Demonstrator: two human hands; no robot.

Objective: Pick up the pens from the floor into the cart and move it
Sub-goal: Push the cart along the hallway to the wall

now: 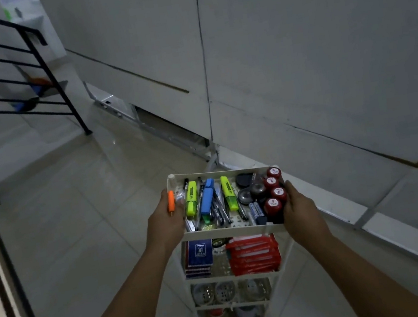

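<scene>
Cart (pixel 231 233) between my hands looked matt white plastic; floor tiles (pixel 88 220) left of them glossy, smooth.

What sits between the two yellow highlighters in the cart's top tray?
In the head view, a blue highlighter and several dark pens lie between the left yellow highlighter and the right yellow highlighter in the cart's top tray.

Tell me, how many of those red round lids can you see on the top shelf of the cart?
4. They stand in a row along the right edge of the top tray: one at the far corner, then, then, and the nearest by the right hand. More may be hidden.
</scene>
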